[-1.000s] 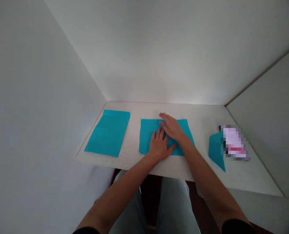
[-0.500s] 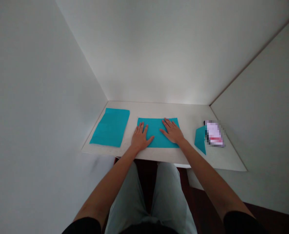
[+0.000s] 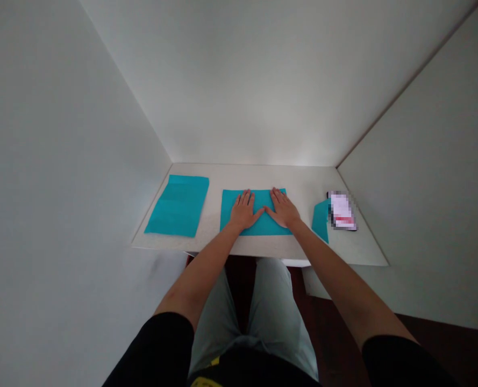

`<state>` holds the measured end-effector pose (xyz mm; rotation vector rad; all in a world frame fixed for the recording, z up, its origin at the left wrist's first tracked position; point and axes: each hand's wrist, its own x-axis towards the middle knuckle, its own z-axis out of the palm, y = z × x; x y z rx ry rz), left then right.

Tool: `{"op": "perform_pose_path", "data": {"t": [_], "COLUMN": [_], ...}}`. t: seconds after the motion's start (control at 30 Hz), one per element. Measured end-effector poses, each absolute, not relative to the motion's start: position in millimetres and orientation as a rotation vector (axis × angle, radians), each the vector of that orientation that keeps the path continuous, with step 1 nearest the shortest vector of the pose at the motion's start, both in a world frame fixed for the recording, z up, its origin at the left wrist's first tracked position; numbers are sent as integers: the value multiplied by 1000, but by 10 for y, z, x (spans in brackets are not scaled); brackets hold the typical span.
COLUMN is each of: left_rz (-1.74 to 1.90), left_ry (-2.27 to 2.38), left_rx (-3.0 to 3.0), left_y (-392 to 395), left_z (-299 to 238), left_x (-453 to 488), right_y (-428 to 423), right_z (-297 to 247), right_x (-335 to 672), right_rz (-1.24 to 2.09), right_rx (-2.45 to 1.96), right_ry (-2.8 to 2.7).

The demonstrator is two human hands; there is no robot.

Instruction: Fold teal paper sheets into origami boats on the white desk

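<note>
A flat turquoise sheet [image 3: 229, 207], paper or cloth, lies in front of me on the white table. My left hand [image 3: 243, 213] rests flat near its middle with the fingers spread. On the right part of the same sheet, my right hand [image 3: 283, 209] presses flat, fingers apart. The two thumb tips meet or nearly meet over the sheet. Both palms cover much of its surface, and neither hand grips anything.
A larger turquoise sheet [image 3: 178, 207] lies at the table's left. To the right, a smaller turquoise piece [image 3: 320, 220] sits beside a phone-like device [image 3: 342, 210] with a blurred-out screen. White walls enclose the white table [image 3: 263, 247] at the back and sides.
My left hand has slid rightward over the sheet, closer to my right hand, so the thumbs come together. The whole view has shifted slightly.
</note>
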<state>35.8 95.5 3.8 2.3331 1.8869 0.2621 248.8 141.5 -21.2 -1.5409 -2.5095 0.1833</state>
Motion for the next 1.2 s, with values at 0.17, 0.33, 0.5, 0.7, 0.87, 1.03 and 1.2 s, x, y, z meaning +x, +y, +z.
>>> {"op": "perform_pose_path", "data": {"t": [0.17,0.33,0.5,0.7,0.87,1.03,1.2], "left_rz": [296,299,373,291,279,300,347], "left_ry": [1997,2158,2086,1865,1842,1829,1649], "left_rx": [2233,2124,2273,2369,2344,2336,2465], "left_y": [986,955,614,270,272,52,-475], "left_z": [1,36,28,-17,5,46,24], "left_x": [-111,-315,10,305,225,-22,-317], "right_y": [1394,1378,1400,1381,955,581,280], "right_z": [-177,-139,-127,-66,-84,-132,-180], "right_x": [2487,2463,2467,2350,2146,2367,2703], "right_rz": [158,167,157,135,247,231,276], "right_rx": [-1579,-1595,-1611,-1602,-1506,-1568,-1476], "right_ry": [-2494,-2504,-2517,-2559,-2602,-2605,-2649]}}
